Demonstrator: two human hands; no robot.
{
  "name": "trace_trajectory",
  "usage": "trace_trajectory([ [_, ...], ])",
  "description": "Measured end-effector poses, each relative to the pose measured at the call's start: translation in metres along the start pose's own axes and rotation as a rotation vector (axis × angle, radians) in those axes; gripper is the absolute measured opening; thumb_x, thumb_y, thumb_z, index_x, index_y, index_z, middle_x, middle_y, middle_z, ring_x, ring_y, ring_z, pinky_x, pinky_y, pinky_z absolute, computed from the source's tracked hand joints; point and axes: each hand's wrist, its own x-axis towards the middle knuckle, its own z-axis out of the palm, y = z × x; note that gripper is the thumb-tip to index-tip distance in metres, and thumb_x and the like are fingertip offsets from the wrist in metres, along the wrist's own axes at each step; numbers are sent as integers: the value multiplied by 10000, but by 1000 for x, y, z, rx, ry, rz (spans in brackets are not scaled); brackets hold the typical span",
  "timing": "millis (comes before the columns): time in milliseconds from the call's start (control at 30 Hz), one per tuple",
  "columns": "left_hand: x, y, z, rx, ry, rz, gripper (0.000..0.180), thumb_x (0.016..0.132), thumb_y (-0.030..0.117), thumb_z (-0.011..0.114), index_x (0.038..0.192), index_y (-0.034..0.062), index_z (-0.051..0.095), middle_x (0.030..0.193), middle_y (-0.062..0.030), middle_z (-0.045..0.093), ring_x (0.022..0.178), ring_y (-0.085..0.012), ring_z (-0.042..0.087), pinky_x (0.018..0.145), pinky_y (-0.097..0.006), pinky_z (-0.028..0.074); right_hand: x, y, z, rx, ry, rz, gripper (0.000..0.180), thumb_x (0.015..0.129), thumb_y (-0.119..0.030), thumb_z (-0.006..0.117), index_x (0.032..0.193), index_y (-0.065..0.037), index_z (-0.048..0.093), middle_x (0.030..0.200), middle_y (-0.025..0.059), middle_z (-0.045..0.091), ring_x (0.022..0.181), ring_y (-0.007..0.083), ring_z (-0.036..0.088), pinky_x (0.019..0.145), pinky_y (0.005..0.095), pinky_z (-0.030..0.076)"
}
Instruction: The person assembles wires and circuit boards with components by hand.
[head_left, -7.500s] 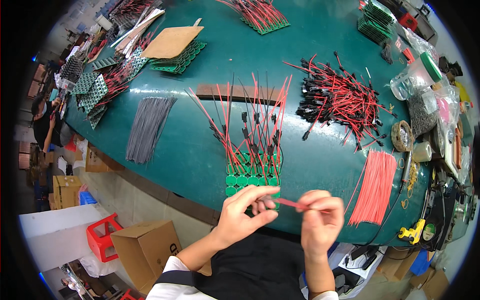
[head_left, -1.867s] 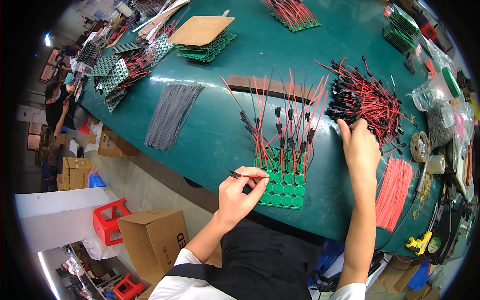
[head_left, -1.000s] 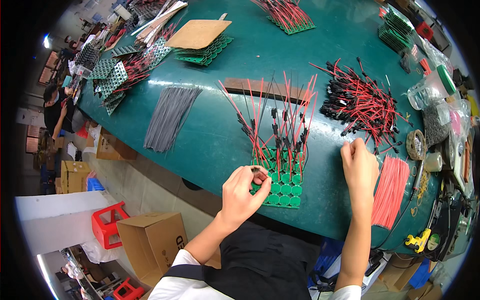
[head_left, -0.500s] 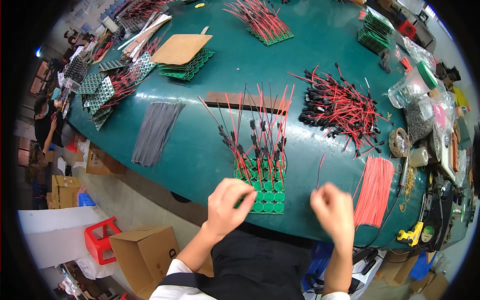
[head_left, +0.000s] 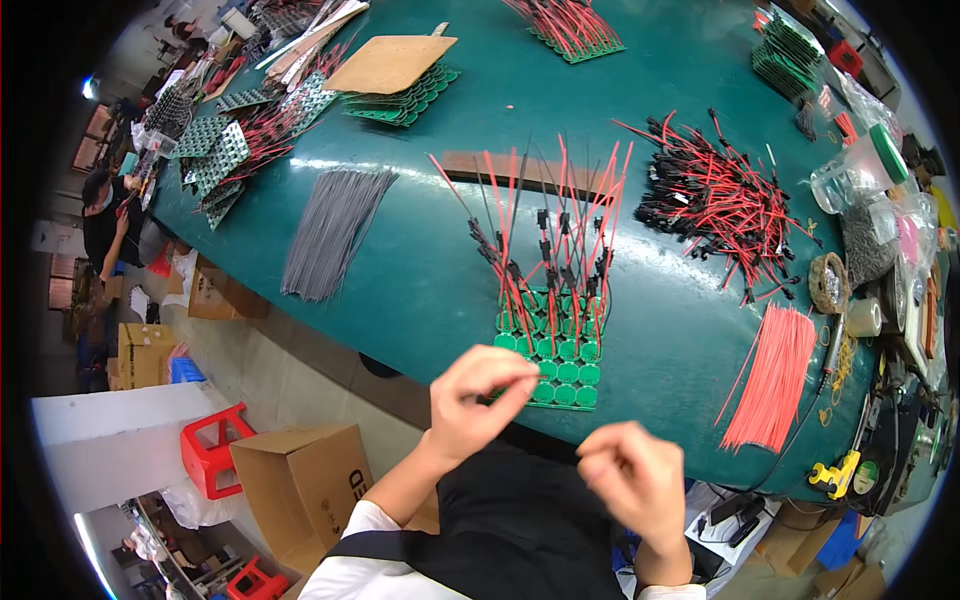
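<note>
A green circuit board panel (head_left: 572, 373) of round sections lies in front of me, with red and black wires (head_left: 545, 258) with black connectors standing up from its far rows. My left hand (head_left: 478, 395) is at the panel's near left corner, thumb and forefinger pinched together; a tiny reddish bit shows at the fingertips, too small to name. My right hand (head_left: 640, 480) is at the table's front edge, right of the panel, slightly blurred. Its fingers are curled closed, and what they hold, if anything, is hidden.
Grey wires (head_left: 338, 235) lie left, red wires (head_left: 770, 378) right. Behind the red bundle is a heap of connector leads (head_left: 715, 205). A brown bar (head_left: 530, 174) lies behind the panel. A jar (head_left: 855, 172), a tape roll (head_left: 864, 317) and a yellow-handled tool (head_left: 835, 474) line the right side.
My right hand has moved left and toward me; the thin red and dark wire seen at its fingers before no longer shows. My left hand stays pinched by the panel. The whole view has shifted.
</note>
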Motion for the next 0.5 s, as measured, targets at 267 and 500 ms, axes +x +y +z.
trace_trajectory([
  [267,0,-16,-16,-222,29,-467,169,828,-62,708,983,-28,651,974,-84,651,898,-145,658,804,-261,543,17,59,22,-200,333,-79,94,892,-64,685,839,-4,636,629,39,590,508,90,535,483,242,435],
  [500,-4,-21,-18,-184,52,-462,158,832,-59,708,978,-29,657,980,-82,655,882,-138,663,789,-257,548,22,69,29,-277,348,-129,79,874,-58,689,821,-23,643,601,43,583,480,121,535,464,259,420],
])
